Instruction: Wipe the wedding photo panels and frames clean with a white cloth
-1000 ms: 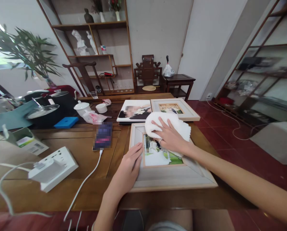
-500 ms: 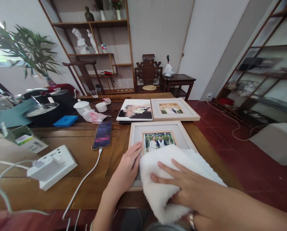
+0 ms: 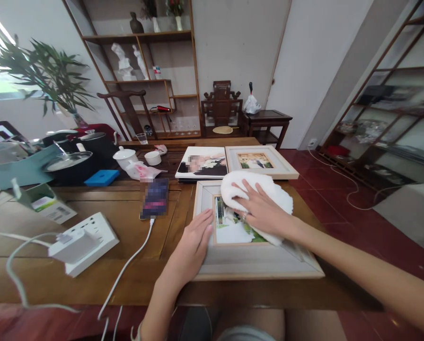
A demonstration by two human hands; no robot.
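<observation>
A picture frame [image 3: 254, 263] with a pale wide border and light wood edge lies flat on the wooden table, a couple's photo in its middle. My left hand [image 3: 194, 241] rests flat along the frame's left border, fingers stretched out. Under my right hand [image 3: 261, 206] is a fluffy white cloth [image 3: 281, 192], pressed against the upper right part of the frame. The fingers of that hand are spread over the cloth, which hides the top right corner and part of the photo.
Behind lie a second framed photo [image 3: 283, 163] and a photo panel [image 3: 183, 168]. Leftward are a phone [image 3: 155, 199] on a white cable, a power strip [image 3: 94, 251], a small box [image 3: 50, 201], a blue block [image 3: 101, 178], a white teapot [image 3: 124, 155] and a dark pan [image 3: 70, 168].
My right hand has slid the white cloth away from me, from the frame's lower right to its upper right, uncovering the lower border. My left hand stays on the left border.
</observation>
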